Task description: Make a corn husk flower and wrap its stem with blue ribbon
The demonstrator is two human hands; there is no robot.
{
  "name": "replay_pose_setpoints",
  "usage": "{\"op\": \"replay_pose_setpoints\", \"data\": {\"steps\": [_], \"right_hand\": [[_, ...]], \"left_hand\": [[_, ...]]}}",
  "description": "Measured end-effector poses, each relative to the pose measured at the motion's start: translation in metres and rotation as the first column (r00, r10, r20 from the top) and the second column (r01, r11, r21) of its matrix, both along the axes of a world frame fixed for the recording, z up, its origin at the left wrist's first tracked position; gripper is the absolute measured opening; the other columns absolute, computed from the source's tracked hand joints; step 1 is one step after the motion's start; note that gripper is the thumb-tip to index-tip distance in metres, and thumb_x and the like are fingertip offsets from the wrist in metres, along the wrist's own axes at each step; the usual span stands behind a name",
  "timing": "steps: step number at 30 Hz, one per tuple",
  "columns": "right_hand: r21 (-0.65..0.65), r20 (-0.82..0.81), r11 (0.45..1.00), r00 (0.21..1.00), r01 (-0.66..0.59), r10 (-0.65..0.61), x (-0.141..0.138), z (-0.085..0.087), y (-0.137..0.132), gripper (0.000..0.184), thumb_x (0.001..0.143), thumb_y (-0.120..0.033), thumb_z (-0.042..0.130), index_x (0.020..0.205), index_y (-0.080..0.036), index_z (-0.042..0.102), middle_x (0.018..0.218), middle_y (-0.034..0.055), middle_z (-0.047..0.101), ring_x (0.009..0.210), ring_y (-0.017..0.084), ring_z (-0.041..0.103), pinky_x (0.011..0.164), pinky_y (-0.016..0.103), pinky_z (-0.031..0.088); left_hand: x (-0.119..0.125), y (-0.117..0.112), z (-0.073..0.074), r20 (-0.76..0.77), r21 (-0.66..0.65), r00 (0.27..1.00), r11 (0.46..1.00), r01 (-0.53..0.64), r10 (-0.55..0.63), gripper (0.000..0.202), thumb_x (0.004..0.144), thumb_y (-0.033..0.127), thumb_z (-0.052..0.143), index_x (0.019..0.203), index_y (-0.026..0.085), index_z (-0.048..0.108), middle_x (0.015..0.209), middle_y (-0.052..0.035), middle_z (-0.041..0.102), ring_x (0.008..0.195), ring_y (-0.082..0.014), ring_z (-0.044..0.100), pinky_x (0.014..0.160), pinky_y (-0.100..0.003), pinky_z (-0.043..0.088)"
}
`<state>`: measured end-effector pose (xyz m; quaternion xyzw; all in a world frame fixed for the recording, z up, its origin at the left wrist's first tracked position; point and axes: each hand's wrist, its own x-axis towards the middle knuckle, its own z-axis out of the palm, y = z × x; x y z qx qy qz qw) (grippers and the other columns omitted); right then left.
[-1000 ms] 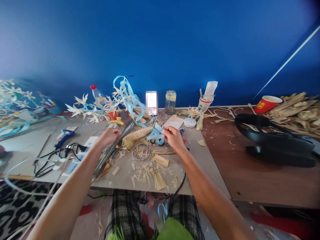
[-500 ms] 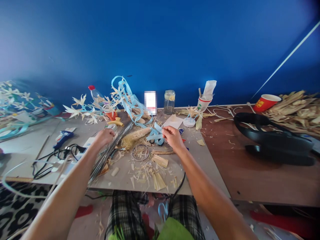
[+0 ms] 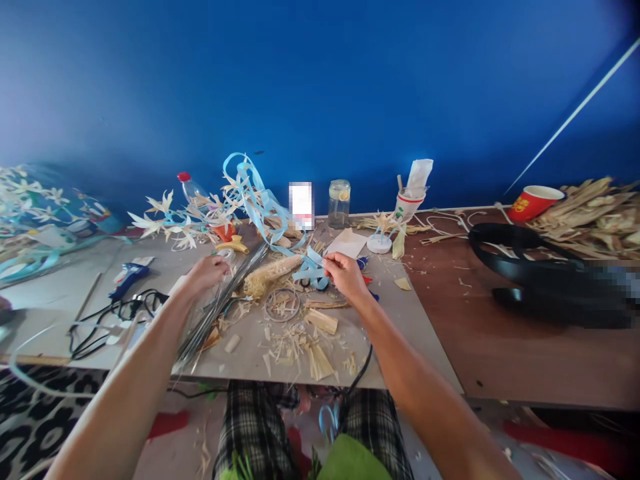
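My right hand is closed, thumb and fingertips pinching a light blue ribbon above the middle of the table. The ribbon's loops lie over dark scissor-like handles, mostly covered. My left hand has its fingers drawn together beside a bundle of thin metal wires; what they hold, if anything, is too small to make out. Just behind that hand sits a roll of clear tape. Between my hands lies a pale corn cob with husk fibres. A thin ring of wire rests nearer to me.
Husk scraps litter the table front. Husk flowers and a bottle stand back left, a blue glue gun with black cable at left. A glass jar, a white cup, a red cup and a black object are behind and right.
My left hand has shifted very slightly left, its fingers a little less curled. My right hand keeps its pinch on the ribbon almost unmoved.
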<state>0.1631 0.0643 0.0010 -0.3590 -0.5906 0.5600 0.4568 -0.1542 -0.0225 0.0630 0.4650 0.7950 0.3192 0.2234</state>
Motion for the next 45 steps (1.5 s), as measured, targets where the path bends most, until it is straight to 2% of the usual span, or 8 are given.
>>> {"op": "replay_pose_setpoints", "data": {"steps": [6, 11, 18, 24, 33, 36, 40, 45], "right_hand": [[-0.041, -0.016, 0.999, 1.000, 0.001, -0.002, 0.001, 0.003, -0.001, 0.019, 0.071, -0.036, 0.057, 0.074, -0.018, 0.060, 0.053, -0.0044, 0.050, 0.046, 0.009, 0.041, 0.046, 0.022, 0.032], [-0.114, -0.062, 0.993, 0.998, -0.014, 0.007, 0.001, 0.009, -0.004, 0.022, 0.068, -0.036, 0.058, 0.079, -0.017, 0.060, 0.050, -0.0056, 0.049, 0.044, 0.008, 0.039, 0.045, 0.020, 0.031], [-0.194, -0.107, 0.975, 0.991, -0.103, 0.083, -0.002, 0.012, -0.011, 0.023, 0.067, -0.037, 0.059, 0.076, -0.016, 0.060, 0.048, -0.0058, 0.049, 0.042, 0.006, 0.037, 0.042, 0.019, 0.026], [-0.306, -0.259, 0.923, 0.953, -0.233, 0.154, 0.000, 0.017, -0.013, 0.024, 0.062, -0.037, 0.065, 0.072, -0.017, 0.057, 0.046, -0.0051, 0.050, 0.039, 0.005, 0.032, 0.039, 0.019, 0.018], [-0.393, -0.360, 0.858, 0.914, -0.332, 0.189, 0.003, 0.023, -0.012, 0.026, 0.057, -0.037, 0.074, 0.070, -0.017, 0.063, 0.038, -0.0097, 0.034, 0.037, 0.005, 0.022, 0.039, 0.020, 0.016], [-0.395, -0.379, 0.859, 0.909, -0.327, 0.172, 0.001, 0.021, -0.012, 0.026, 0.054, -0.035, 0.076, 0.065, -0.018, 0.060, 0.036, -0.0102, 0.034, 0.036, 0.004, 0.021, 0.038, 0.020, 0.015], [-0.384, -0.365, 0.858, 0.910, -0.341, 0.198, -0.001, 0.022, -0.016, 0.027, 0.055, -0.037, 0.075, 0.067, -0.017, 0.062, 0.035, -0.0104, 0.036, 0.035, 0.004, 0.023, 0.038, 0.019, 0.015], [-0.405, -0.326, 0.865, 0.931, -0.294, 0.164, -0.001, 0.024, -0.016, 0.028, 0.057, -0.038, 0.074, 0.071, -0.017, 0.063, 0.035, -0.0109, 0.037, 0.035, 0.004, 0.024, 0.038, 0.019, 0.019]], "left_hand": [[0.039, -0.023, -0.002, 0.556, 0.019, 0.823, 0.992, 0.123, -0.113, 0.022, 0.065, 0.031, 0.068, 0.064, 0.014, 0.054, 0.057, 0.0010, 0.051, 0.040, -0.0031, 0.033, 0.038, -0.016, 0.021], [0.067, -0.066, -0.019, 0.699, 0.073, 0.710, 0.996, 0.048, -0.086, 0.028, 0.067, 0.031, 0.071, 0.088, 0.014, 0.062, 0.059, 0.0028, 0.050, 0.044, -0.0031, 0.036, 0.041, -0.015, 0.025], [0.109, -0.103, -0.031, 0.781, 0.105, 0.594, 0.978, 0.182, -0.194, 0.032, 0.070, 0.037, 0.071, 0.092, 0.015, 0.064, 0.057, 0.0018, 0.049, 0.045, -0.0047, 0.037, 0.044, -0.019, 0.024], [0.138, -0.089, -0.029, 0.798, 0.116, 0.556, 0.965, 0.237, -0.233, 0.036, 0.066, 0.040, 0.074, 0.091, 0.017, 0.062, 0.056, 0.0031, 0.049, 0.044, -0.0062, 0.039, 0.045, -0.020, 0.024], [0.146, -0.079, -0.051, 0.788, 0.119, 0.555, 0.950, 0.288, -0.267, 0.030, 0.070, 0.038, 0.071, 0.091, 0.018, 0.064, 0.059, 0.0016, 0.053, 0.049, -0.0078, 0.044, 0.048, -0.021, 0.034], [0.149, -0.072, -0.049, 0.768, 0.125, 0.550, 0.920, 0.373, -0.327, 0.032, 0.072, 0.038, 0.070, 0.094, 0.016, 0.067, 0.073, -0.0045, 0.062, 0.062, -0.0119, 0.056, 0.061, -0.025, 0.044], [0.162, -0.045, -0.036, 0.808, 0.185, 0.503, 0.942, 0.280, -0.308, 0.040, 0.072, 0.041, 0.070, 0.101, 0.015, 0.065, 0.097, -0.0123, 0.065, 0.087, -0.0215, 0.064, 0.076, -0.033, 0.049], [0.184, -0.001, -0.027, 0.850, 0.225, 0.433, 0.951, 0.213, -0.299, 0.035, 0.068, 0.029, 0.074, 0.097, 0.016, 0.059, 0.070, 0.0003, 0.059, 0.048, -0.0066, 0.053, 0.046, -0.019, 0.040]]}}
